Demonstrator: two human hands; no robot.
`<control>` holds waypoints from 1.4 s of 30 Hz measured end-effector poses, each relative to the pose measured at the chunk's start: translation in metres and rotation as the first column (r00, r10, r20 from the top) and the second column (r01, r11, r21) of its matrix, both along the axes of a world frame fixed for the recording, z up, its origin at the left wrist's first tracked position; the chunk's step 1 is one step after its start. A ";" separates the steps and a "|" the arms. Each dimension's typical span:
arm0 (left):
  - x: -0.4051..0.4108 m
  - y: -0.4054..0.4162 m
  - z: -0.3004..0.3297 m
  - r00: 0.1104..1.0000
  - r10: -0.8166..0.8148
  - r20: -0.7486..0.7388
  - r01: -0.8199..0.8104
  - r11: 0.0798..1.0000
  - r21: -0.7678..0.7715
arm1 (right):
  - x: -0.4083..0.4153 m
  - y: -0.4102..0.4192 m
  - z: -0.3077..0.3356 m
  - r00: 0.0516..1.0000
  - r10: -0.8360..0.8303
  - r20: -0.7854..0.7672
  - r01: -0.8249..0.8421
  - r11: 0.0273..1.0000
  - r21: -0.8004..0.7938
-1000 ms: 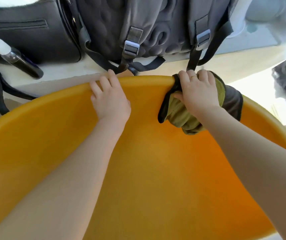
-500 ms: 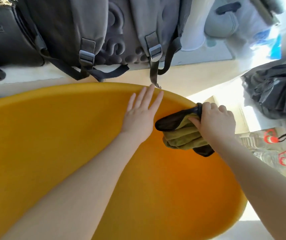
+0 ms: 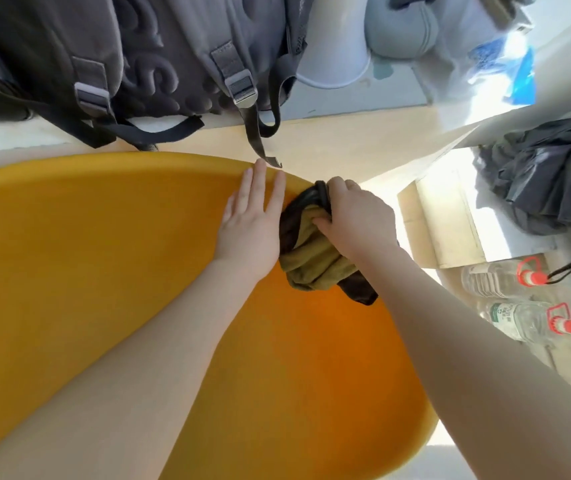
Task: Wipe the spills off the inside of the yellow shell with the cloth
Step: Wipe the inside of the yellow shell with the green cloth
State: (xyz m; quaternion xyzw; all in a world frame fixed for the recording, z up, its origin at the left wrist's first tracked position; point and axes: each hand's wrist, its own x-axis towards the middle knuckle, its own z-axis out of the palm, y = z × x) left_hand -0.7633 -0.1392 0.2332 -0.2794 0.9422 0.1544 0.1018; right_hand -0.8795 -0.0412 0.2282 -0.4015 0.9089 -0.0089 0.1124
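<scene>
Yellow shell (image 3: 104, 271) is lying under both arms. Compared with a moment ago, the right hand (image 3: 353, 220), gripping the bunched olive cloth (image 3: 311, 261), is sitting higher against the far rim, touching the flat, relaxed left hand (image 3: 253, 220). Backpack straps (image 3: 253, 129) are dangling just beyond; two water bottles (image 3: 505, 278) are lying rightward.

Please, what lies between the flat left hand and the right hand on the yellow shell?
In the head view, only the bunched cloth lies between the left hand and the right hand, which grips it against the yellow shell.
</scene>
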 end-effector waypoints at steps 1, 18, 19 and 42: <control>0.000 -0.001 0.000 1.000 0.002 0.006 -0.002 1.000 -0.001 | 0.000 0.009 0.001 0.999 -0.042 0.008 0.042 0.999 -0.002; -0.013 0.026 0.001 0.967 -0.247 -0.055 0.247 0.969 0.001 | 0.002 0.061 -0.003 0.983 -0.182 -0.018 0.182 0.981 0.069; -0.015 0.027 0.001 0.973 -0.227 -0.049 0.228 0.974 0.009 | -0.001 0.053 -0.001 0.989 -0.145 -0.008 0.145 0.986 0.083; -0.026 0.078 0.009 0.974 -0.176 -0.141 0.185 0.981 0.056 | 0.048 0.176 -0.009 0.797 -0.474 0.374 0.560 0.811 -0.168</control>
